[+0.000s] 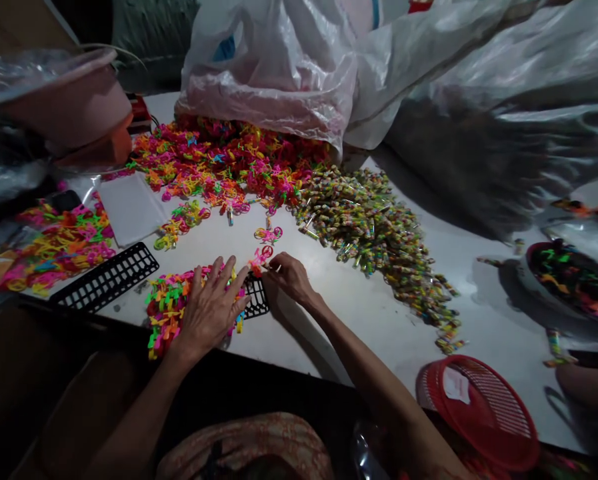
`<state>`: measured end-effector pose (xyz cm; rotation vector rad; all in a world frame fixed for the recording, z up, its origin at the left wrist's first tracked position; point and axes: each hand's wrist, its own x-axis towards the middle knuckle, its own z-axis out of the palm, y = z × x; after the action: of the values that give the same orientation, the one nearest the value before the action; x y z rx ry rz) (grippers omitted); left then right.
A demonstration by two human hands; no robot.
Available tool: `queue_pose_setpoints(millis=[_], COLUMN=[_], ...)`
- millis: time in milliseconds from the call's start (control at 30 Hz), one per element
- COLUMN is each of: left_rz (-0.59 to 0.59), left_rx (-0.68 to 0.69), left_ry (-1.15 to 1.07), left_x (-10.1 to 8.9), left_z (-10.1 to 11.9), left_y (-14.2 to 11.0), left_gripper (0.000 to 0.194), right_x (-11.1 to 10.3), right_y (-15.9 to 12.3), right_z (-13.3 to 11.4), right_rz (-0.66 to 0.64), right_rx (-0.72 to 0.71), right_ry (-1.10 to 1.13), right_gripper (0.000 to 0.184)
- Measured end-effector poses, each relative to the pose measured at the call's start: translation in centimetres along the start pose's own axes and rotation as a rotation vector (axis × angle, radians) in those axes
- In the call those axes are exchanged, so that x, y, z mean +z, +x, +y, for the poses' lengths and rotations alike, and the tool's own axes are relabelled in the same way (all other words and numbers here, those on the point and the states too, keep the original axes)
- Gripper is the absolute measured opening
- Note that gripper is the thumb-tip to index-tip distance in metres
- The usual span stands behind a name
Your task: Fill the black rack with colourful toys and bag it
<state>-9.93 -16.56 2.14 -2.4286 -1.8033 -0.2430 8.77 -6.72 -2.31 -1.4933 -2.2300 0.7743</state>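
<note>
Our right hand [289,277] had its fingers bent in close beside a pink toy [257,261], but we could not tell if they pinched it or only touched it. The toy was at the far side of a black rack [257,299], by its right end. Our left hand [211,303] gripped nothing; it lay flat, fingers spread, over the bright toys [171,307] that covered the rack's left part. We seemed to be at the step of setting toys on the rack, since bare slots showed on the right. We think the next move called for a gentle pinch and a light left hand, so nothing got knocked.

Just past the pink toy, one loose toy [267,235] lay on the white table [369,320]. Farther off we saw a big toy heap [213,160] and, to its right, many small tubes [373,220]. A second rack [106,279] lay to the left.
</note>
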Motion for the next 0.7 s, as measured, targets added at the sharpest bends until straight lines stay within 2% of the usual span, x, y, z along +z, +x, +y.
queue_pose_setpoints(millis=[133,233,433,533,700], left_rz=[0.018,0.020,0.009,-0.003,-0.010], left_rx=[-0.012,-0.005,0.009,0.020,0.013], left_ry=[0.008,0.010,0.012,0.019,0.024], left_x=[0.3,0.4,0.3,0.2,0.1], left_z=[-0.1,-0.2,-0.3,-0.3,-0.2], left_y=[-0.1,-0.1,-0.2,-0.1,-0.1], left_gripper=[0.052,0.053,0.053,0.052,0.052], right_x=[1.0,1.4,2.6,3.2,4.3], right_y=[-0.5,-0.3,0.4,0.7,1.3], right_z=[0.2,-0.1,-1.3,-1.8,-2.3], right_rz=[0.011,0.026,0.023,-0.014,-0.080], right_rx=[0.040,0.077,0.219,0.249,0.118], right_ry=[0.363,0.538,0.980,1.046,0.951], right_gripper=[0.005,0.006,0.028,0.032,0.029])
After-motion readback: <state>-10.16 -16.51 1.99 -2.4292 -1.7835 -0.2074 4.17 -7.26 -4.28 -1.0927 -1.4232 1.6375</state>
